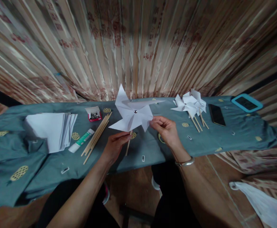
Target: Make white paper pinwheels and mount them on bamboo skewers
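A white paper pinwheel [129,118] with a silver pin at its centre is held up over the cloth-covered table. Closed round its wooden stick [128,148], just below the blades, is my left hand [116,144]. My right hand [164,128] pinches the edge of the right-hand blade between thumb and fingers. To the left of my left hand lie several loose wooden sticks [97,137] and a green and white glue stick [81,141]. Beyond them sits a small opened red box [95,116] with dark shiny pins inside.
Several finished pinwheels [190,103] rest at the right, near a black phone [217,115] and a blue-framed device [247,103]. A stack of white paper [48,129] lies at the left. Curtains [138,47] hang behind the table; a white bag [259,199] is at lower right.
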A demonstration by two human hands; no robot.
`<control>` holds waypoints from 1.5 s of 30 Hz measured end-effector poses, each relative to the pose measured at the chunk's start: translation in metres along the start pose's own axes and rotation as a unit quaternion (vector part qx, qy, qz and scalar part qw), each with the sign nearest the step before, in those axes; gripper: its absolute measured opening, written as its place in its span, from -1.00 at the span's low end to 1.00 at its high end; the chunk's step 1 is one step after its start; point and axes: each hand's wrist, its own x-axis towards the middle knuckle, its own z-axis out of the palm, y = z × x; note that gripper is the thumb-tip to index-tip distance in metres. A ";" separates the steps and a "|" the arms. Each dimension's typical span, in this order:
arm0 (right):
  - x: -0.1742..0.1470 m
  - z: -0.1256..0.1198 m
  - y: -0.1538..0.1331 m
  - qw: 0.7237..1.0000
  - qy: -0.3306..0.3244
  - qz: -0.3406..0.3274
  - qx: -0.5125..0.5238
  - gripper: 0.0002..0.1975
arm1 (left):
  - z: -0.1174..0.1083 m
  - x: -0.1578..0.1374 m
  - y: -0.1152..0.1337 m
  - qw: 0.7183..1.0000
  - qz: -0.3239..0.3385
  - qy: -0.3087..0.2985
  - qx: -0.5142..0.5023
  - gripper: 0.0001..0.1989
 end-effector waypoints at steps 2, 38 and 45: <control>-0.002 0.002 -0.002 1.000 -0.006 0.010 0.015 -0.76 | 0.000 0.000 0.000 1.000 -0.001 0.000 0.001 -0.73; -0.023 0.022 -0.001 0.986 -0.127 0.103 0.036 -0.71 | 0.004 -0.001 0.000 0.999 0.004 -0.042 0.025 -0.71; -0.025 0.029 -0.003 0.985 -0.139 0.100 0.037 -0.71 | 0.004 -0.003 0.000 0.998 0.012 -0.052 0.021 -0.72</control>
